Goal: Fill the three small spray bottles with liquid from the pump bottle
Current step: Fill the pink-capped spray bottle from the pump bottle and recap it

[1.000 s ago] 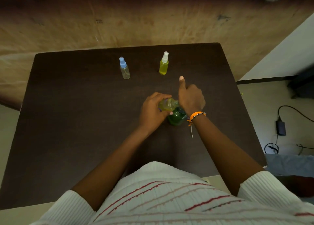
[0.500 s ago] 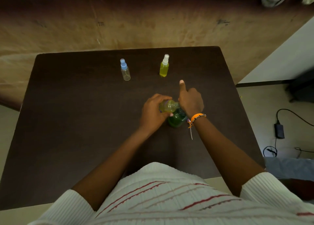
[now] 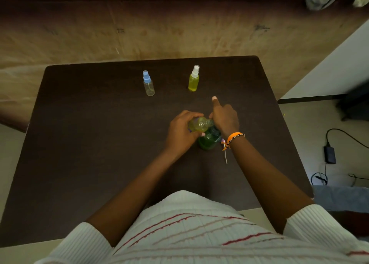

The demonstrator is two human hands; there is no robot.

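My left hand (image 3: 179,132) grips an uncapped small spray bottle (image 3: 198,124) with yellow liquid, tilted so its neck points right towards the pump. My right hand (image 3: 224,118) rests on top of the green pump bottle (image 3: 208,141), index finger stretched forward; the pump head is hidden under it. Farther back on the dark table (image 3: 89,144) stand two capped small bottles. One is clear with a blue cap (image 3: 148,84). The other is full of yellow liquid with a white cap (image 3: 193,79).
A thin spray tube with its cap (image 3: 225,154) lies on the table just right of the pump bottle, below my right wrist. Off the table's right edge, a charger and cables (image 3: 329,154) lie on the floor. A wooden wall runs behind the table.
Both hands stay at the pump bottle with the small bottle held to it. The view has shifted slightly, so the table sits a little lower in frame.
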